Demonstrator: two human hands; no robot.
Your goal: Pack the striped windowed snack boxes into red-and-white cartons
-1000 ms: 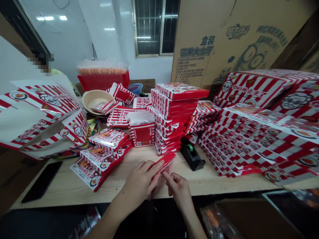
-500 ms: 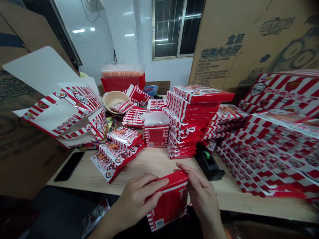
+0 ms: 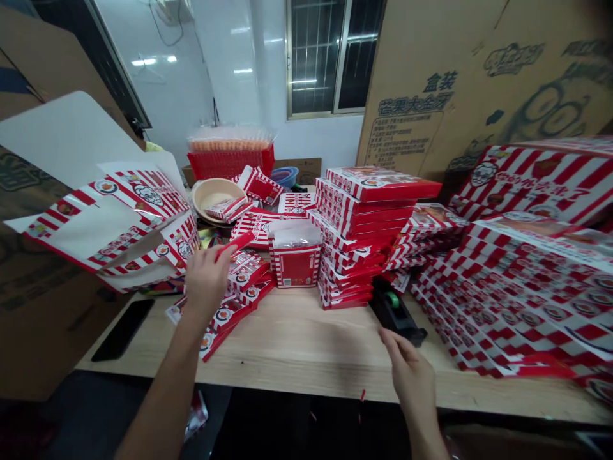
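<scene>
My left hand [image 3: 207,278] is closed on a thin red box [image 3: 235,244], seen edge-on, above a loose pile of striped boxes [image 3: 249,267]. Most of that box is hidden behind the hand. My right hand [image 3: 410,369] is over the table front, its fingers curled and thumb and forefinger together; anything between them is too small to make out. Just beyond its fingertips is a black tape dispenser [image 3: 400,314] with a green core. An upright red box [image 3: 295,265] with a clear bag sticking out of its top stands in the middle.
A tall stack of boxes [image 3: 366,214] stands behind the dispenser, with a larger stack [image 3: 527,300] at the right. An open striped carton [image 3: 110,223] is at the left, near a black phone [image 3: 123,330]. Behind are a beige bowl [image 3: 204,195] and a red crate [image 3: 234,163].
My left hand has carried the red box from the table front, forward and left, over the pile. My right hand has let go of it and moved right, towards the tape dispenser.
</scene>
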